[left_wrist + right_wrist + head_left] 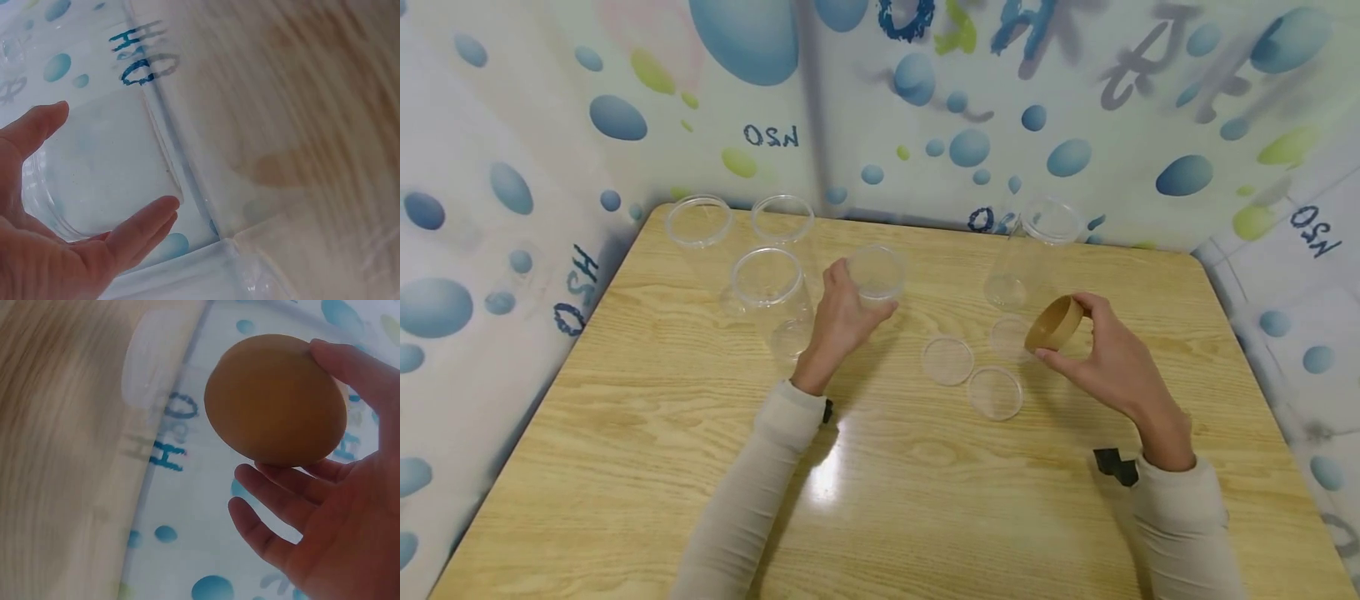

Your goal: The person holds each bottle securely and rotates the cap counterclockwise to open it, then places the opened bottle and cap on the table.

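My left hand point(842, 321) grips a clear plastic jar point(878, 275) from its left side, thumb and fingers spread around it. In the left wrist view, this jar point(106, 162) lies between the thumb and fingers of the hand point(69, 250). Farther right, my right hand point(1116, 367) pinches a round tan lid point(1055, 323) at its edge, thumb on one side and fingers on the other. That lid is tilted above the table, its hollow side facing left. Its flat face point(275, 400) shows in the right wrist view, beside the fingers of the hand point(337, 519).
Beyond my left hand stand three clear jars, the nearest jar point(767, 287) close to the wrist. Another clear jar point(1033, 258) stands at the back right. Several clear discs, including one disc point(947, 360), lie mid-table point(940, 517). A patterned wall point(880, 125) borders the table.
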Tool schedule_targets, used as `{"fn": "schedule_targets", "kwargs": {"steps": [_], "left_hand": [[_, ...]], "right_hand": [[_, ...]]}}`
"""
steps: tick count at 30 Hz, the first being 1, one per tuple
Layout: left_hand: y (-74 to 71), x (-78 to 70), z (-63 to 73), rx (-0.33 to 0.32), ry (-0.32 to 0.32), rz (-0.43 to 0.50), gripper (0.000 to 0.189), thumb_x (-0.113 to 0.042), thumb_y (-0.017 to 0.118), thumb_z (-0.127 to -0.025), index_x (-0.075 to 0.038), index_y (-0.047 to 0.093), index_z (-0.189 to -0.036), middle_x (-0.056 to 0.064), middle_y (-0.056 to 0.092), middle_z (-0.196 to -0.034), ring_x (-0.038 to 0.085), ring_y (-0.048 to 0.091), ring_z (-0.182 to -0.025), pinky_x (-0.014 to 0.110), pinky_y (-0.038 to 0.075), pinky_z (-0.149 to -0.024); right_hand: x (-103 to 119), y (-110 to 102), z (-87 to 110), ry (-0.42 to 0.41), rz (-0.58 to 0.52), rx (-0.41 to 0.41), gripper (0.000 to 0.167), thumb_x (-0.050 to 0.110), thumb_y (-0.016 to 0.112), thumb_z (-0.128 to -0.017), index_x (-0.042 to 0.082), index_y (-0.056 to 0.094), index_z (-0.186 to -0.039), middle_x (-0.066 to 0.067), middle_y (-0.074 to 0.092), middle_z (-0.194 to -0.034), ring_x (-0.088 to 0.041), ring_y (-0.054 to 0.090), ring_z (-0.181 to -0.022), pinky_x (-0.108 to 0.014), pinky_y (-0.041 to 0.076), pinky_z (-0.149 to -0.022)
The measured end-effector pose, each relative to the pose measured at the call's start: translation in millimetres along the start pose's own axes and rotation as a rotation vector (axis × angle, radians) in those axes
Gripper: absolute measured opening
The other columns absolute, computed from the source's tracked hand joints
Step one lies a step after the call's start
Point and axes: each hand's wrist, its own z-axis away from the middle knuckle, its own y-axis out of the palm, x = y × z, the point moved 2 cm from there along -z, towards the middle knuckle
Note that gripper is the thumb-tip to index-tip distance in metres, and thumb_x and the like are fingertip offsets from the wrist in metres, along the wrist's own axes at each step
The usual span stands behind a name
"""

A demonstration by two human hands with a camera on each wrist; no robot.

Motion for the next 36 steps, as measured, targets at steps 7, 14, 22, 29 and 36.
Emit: {"fn": "schedule_targets", "kwargs": {"steps": [7,14,22,29,36], "left_hand": [[2.0,3.1,-0.4,-0.029,-0.001,-0.021,0.091,-0.028,0.081,-0.081,0.004,0.024,-0.144,0.026,0.035,-0.141,0.047,0.060,-0.103,0.053,0.054,-0.084],[2.2,4.9,-0.1,-0.026,-0.021,-0.020,0.091,-0.028,0.079,-0.084,0.005,0.021,-0.145,0.028,0.034,-0.140,0.048,0.060,-0.100,0.053,0.055,-0.081],[1.4,5.6,1.4,-0.021,-0.009,-0.025,0.090,-0.020,0.080,-0.084,0.007,0.018,-0.144,0.031,0.035,-0.133,0.047,0.058,-0.101,0.053,0.054,-0.084],[1.4,4.7,1.5,-0.021,-0.029,-0.040,0.098,-0.017,0.080,-0.083,0.006,0.011,-0.148,0.036,0.036,-0.133,0.050,0.059,-0.101,0.052,0.054,-0.084],[1.8,3.7,1.6,-0.011,-0.028,-0.059,0.100,-0.016,0.077,-0.087,0.004,0.004,-0.152,0.037,0.029,-0.142,0.050,0.055,-0.112,0.050,0.052,-0.090]], "right_hand": [[-19.8,-0.4,4.7,0.091,-0.014,0.057,0.095,0.046,0.074,-0.087,-0.006,0.024,-0.148,-0.035,0.041,-0.143,-0.053,0.048,-0.121,-0.065,0.042,-0.089],[-37.8,3.3,6.5,0.144,-0.001,0.093,0.098,0.050,0.073,-0.086,-0.006,0.023,-0.148,-0.037,0.038,-0.144,-0.057,0.045,-0.121,-0.067,0.040,-0.092],[-56.0,6.9,7.7,0.170,-0.028,0.124,0.101,0.050,0.073,-0.086,-0.009,0.020,-0.148,-0.039,0.038,-0.142,-0.056,0.042,-0.124,-0.067,0.038,-0.093],[-63.3,5.3,6.5,0.148,-0.049,0.170,0.109,0.043,0.076,-0.085,-0.011,0.010,-0.153,-0.041,0.029,-0.148,-0.055,0.036,-0.129,-0.067,0.038,-0.096],[-69.9,12.2,4.3,0.162,-0.025,0.290,0.112,0.044,0.075,-0.086,-0.017,0.006,-0.150,-0.047,0.016,-0.149,-0.062,0.025,-0.133,-0.070,0.029,-0.102]]}}
